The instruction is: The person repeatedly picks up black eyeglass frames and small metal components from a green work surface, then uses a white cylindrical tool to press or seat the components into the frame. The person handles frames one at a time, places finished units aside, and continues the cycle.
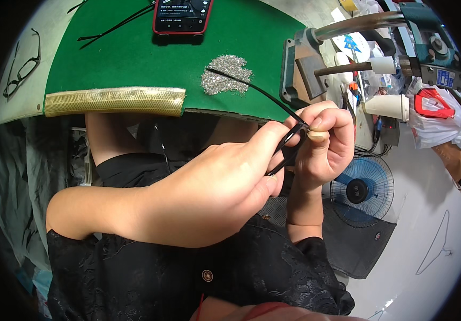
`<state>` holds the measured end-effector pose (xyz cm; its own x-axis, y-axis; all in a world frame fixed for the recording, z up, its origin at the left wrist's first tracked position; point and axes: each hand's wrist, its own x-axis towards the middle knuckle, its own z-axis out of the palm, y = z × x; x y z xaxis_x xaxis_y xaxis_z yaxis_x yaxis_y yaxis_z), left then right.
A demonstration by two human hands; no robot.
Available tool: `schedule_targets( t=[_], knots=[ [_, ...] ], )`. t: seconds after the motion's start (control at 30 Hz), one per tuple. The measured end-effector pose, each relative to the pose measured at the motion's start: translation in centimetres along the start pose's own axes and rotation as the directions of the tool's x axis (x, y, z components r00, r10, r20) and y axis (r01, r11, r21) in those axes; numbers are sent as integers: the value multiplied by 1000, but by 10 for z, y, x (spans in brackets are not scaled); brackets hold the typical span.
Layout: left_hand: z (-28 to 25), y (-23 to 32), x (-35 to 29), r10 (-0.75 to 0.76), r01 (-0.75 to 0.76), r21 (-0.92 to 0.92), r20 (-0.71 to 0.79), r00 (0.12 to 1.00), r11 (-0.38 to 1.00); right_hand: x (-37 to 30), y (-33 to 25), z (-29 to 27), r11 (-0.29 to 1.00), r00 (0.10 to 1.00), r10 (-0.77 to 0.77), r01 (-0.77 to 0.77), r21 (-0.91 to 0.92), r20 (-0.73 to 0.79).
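Note:
My left hand (225, 168) is closed around a black eyeglasses frame (281, 170), held above my lap off the table's near edge. One thin temple arm (265, 92) of it reaches up and left over the green table top. At the hinge end of that arm, the thumb and forefinger of my right hand (328, 140) are pinched together. Whatever sits between those fingertips is too small to make out. Beneath the temple's tip lies a heap of tiny silvery metal pieces (222, 76), perhaps screws.
A green mat (134, 64) covers the table, with a gold mesh-patterned strip (115, 101) along its edge. A red-cased phone (179, 18) and loose black temples (118, 24) lie farther back. Other glasses (24, 69) rest left. A metal press-like tool (302, 69) and blue fan (359, 190) stand right.

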<state>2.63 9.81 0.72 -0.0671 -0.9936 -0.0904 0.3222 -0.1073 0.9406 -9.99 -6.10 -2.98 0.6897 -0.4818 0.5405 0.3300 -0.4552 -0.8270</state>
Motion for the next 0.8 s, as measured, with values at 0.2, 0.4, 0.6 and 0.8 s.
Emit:
schedule_targets(
  t=[0.2,0.4,0.6,0.8],
  knots=[
    [-6,3,-1,-50,86,-360,108,993,929,3,1,0,998,999,-33,33,61,-9],
    [-7,3,0,-57,94,-358,114,992,929,8,2,-10,995,995,-84,87,-50,53],
    [-8,4,0,-82,116,-346,111,990,931,8,6,-8,994,994,-100,101,-30,39],
    [-9,8,0,-71,104,-377,99,993,920,7,7,-4,996,996,-86,86,24,4]
  ],
)
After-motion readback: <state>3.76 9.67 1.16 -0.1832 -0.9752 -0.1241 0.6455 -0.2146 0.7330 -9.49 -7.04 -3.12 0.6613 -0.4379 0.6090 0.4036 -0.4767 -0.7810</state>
